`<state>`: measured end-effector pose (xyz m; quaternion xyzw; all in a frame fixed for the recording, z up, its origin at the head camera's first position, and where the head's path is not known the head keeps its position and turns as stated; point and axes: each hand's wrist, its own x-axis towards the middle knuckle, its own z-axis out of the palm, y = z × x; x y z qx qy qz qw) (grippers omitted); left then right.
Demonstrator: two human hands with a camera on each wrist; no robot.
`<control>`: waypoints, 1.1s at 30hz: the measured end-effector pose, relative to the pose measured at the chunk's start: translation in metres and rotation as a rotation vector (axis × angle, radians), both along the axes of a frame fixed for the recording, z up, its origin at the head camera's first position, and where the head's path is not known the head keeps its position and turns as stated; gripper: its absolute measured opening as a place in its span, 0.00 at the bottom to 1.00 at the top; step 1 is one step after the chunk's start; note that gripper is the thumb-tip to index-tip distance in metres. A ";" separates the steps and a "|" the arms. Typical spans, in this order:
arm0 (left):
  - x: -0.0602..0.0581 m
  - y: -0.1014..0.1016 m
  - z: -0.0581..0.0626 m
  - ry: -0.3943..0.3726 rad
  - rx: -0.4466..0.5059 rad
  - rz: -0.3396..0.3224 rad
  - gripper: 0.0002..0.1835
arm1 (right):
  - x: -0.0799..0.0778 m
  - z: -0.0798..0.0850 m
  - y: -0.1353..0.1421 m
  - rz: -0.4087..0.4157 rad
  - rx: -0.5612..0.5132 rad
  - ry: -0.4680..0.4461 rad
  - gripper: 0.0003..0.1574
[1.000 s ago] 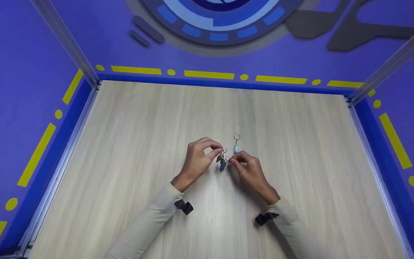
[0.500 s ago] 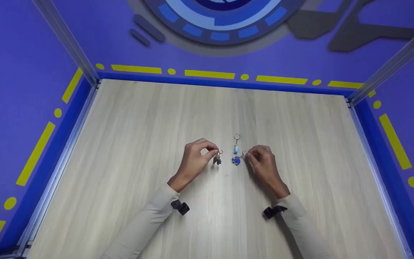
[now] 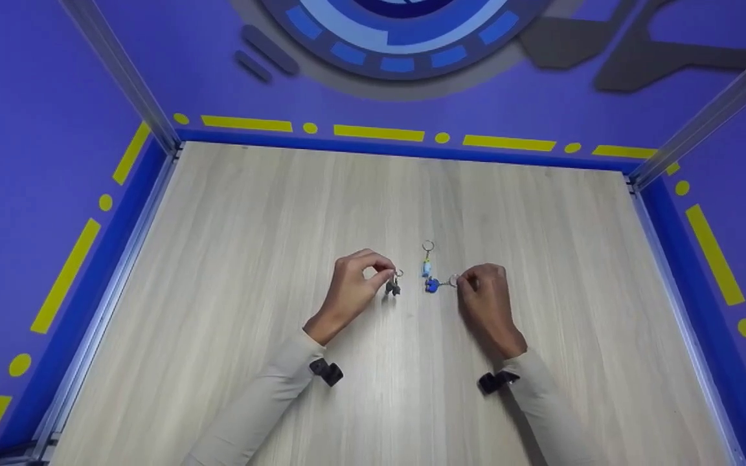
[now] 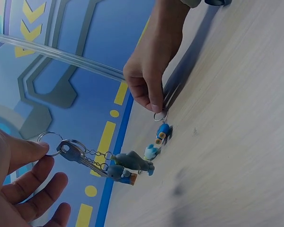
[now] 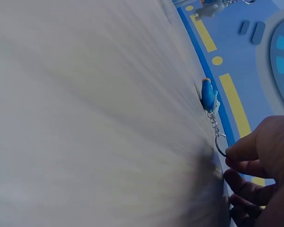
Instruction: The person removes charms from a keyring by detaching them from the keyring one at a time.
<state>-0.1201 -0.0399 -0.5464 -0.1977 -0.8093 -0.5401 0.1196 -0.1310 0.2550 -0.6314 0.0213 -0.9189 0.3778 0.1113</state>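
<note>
My left hand (image 3: 352, 288) pinches a metal key ring (image 4: 49, 143) between thumb and fingers, off the table. A key (image 4: 75, 153) and small grey figure charms (image 4: 134, 161) on chains hang from it. To the right, my right hand (image 3: 491, 304) pinches the ring of a blue figure keychain (image 3: 432, 285), whose charm is down at the tabletop, as the right wrist view shows with the blue charm (image 5: 208, 94) and its chain. Just behind the blue charm lies a light-blue figure keychain (image 3: 427, 266), its ring (image 3: 428, 246) pointing away from me.
Everything is over a pale wood-grain table (image 3: 269, 213). Blue-purple panels (image 3: 373, 110) with yellow marks stand at the back and both sides, joined by metal corner posts (image 3: 133, 84).
My right hand has moved right with the blue keychain, parting it from the left hand's bunch, and its charm has come down onto the table. My left hand has shifted slightly left.
</note>
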 end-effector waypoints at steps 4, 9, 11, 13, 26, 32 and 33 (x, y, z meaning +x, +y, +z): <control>0.000 0.002 0.000 0.001 -0.007 -0.006 0.05 | 0.002 0.003 0.002 -0.009 -0.010 -0.020 0.04; -0.001 0.003 0.000 -0.005 -0.027 -0.017 0.04 | 0.006 0.009 0.004 0.019 -0.063 -0.046 0.04; -0.001 0.004 0.000 -0.007 -0.028 -0.019 0.04 | 0.009 0.012 0.004 0.043 -0.072 -0.068 0.04; -0.001 0.004 0.000 -0.007 -0.022 -0.020 0.04 | 0.011 0.016 0.003 0.070 -0.083 -0.089 0.04; -0.003 0.012 0.003 -0.003 0.016 -0.043 0.05 | 0.017 0.048 -0.004 0.212 -0.133 0.050 0.03; -0.004 0.016 0.002 -0.018 0.009 -0.045 0.05 | 0.020 0.059 -0.009 0.243 -0.130 0.087 0.05; -0.003 0.017 0.002 -0.018 0.006 -0.045 0.05 | 0.021 0.061 -0.010 0.243 -0.133 0.083 0.05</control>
